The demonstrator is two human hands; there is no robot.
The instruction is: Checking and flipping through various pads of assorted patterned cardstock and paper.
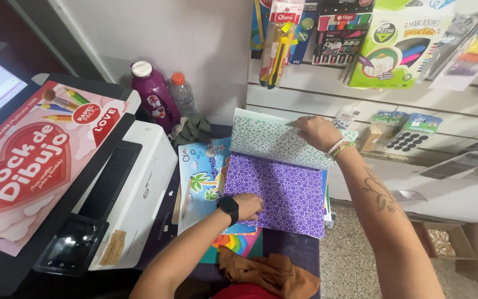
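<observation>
Left hand (248,206), black watch on the wrist, fingers curled, pressing flat on a purple sheet (275,194) with a bubble print, thin paper, top of a stack on the dark table (289,252). Right hand (316,132) pinches the upper edge of one green-dotted white sheet (272,141), lifted and bowed. Grip detail is probably thumb underneath, hidden. Two bottles (161,94) behind: one purple, one clear. White printer (139,188) left, pink drawing pad (34,160) on the dark device beside it. Brown cloth (266,274) crumpled at the near edge.
</observation>
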